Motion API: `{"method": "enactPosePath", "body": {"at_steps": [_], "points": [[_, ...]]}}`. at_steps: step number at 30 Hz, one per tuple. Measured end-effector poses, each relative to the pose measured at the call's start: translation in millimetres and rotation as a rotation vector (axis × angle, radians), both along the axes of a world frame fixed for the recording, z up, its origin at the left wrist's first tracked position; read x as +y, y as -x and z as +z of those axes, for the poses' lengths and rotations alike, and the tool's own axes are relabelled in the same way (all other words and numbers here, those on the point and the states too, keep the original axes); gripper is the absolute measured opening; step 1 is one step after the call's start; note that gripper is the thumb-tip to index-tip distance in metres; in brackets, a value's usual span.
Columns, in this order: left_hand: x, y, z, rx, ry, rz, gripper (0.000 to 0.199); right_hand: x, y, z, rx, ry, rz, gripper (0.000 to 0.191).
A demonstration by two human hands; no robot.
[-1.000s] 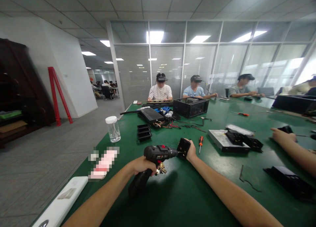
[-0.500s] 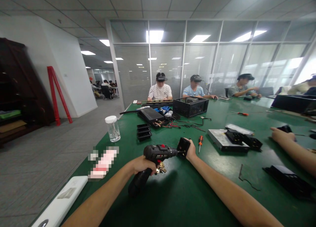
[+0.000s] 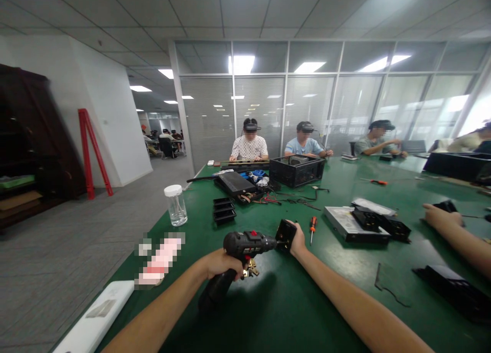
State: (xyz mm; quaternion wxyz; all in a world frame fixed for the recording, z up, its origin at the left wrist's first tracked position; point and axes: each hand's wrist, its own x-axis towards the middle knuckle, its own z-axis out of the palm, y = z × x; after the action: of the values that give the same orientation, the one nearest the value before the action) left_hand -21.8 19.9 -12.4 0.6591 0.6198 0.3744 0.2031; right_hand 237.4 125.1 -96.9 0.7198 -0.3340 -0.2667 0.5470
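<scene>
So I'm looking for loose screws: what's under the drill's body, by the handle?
A small cluster of brass-coloured parts shows under the drill, by the left hand. The handle and the hand cover the table there.

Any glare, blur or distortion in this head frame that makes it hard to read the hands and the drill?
Head view: wide-angle bending at the edges, ceiling lights blown out. The left hand on the black drill and the right hand on the small black part are sharp; soft shadow on the green table; pixelated patch at left.
</scene>
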Motion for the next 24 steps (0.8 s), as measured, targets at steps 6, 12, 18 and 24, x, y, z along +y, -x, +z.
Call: {"method": "enactPosePath", "body": {"at_steps": [6,12,18,24], "points": [[1.4,0.4,-2.9,-0.021,0.014,0.016,0.018,1.8,-0.7,-2.0,0.009,0.024,0.012,0.026],[0.3,1.0,-1.7,0.033,-0.015,0.028,0.011,2.4,-0.8,-1.0,0.018,0.026,-0.005,0.023],[0.2,0.5,-2.2,-0.011,-0.011,0.018,0.016,2.3,-1.5,-2.5,0.014,0.031,0.006,0.025],[0.6,0.8,-2.0,0.025,-0.015,0.027,0.016,4.0,-1.7,-3.5,0.017,0.020,-0.021,0.023]]}}
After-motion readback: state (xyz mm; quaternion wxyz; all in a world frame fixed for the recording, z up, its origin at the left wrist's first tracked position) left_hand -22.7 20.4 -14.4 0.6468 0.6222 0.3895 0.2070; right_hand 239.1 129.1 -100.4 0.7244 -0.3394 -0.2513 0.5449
